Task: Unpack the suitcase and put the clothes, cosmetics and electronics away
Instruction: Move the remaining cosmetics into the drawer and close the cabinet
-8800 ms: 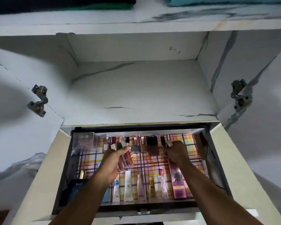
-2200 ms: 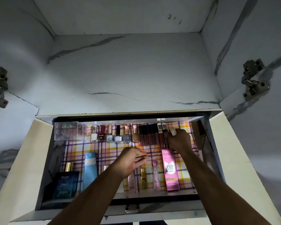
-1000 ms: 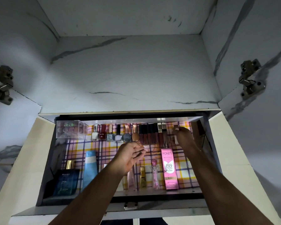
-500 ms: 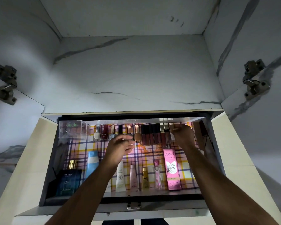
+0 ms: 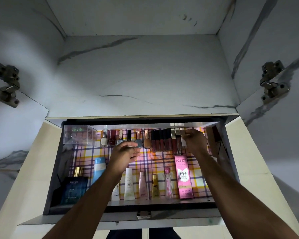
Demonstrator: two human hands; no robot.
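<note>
An open drawer [image 5: 121,203] lined with plaid paper holds cosmetics. Along its back stand nail polish bottles [image 5: 112,138] and a row of dark lip gloss tubes [image 5: 162,141]. My right hand [image 5: 194,141] pinches a pale-capped tube [image 5: 182,136] at the right end of that row. My left hand [image 5: 125,155] hovers over the middle with fingers loosely curled, just in front of a round grey-bodied bottle [image 5: 138,141], holding nothing I can see. At the front lie a pink Pond's BB box [image 5: 183,178], several small tubes [image 5: 129,184], a blue tube [image 5: 99,168] and a navy perfume box [image 5: 73,190].
A clear plastic box [image 5: 78,136] sits in the drawer's back left corner. Above is a bare marble-patterned shelf [image 5: 141,80] with door hinges at left [image 5: 6,85] and right [image 5: 272,83]. The drawer latch [image 5: 143,214] is at the front edge.
My left hand has moved from the drawer's middle up toward the nail polish row. My right hand has stayed at the right end of the gloss row, adjusting the tube.
</note>
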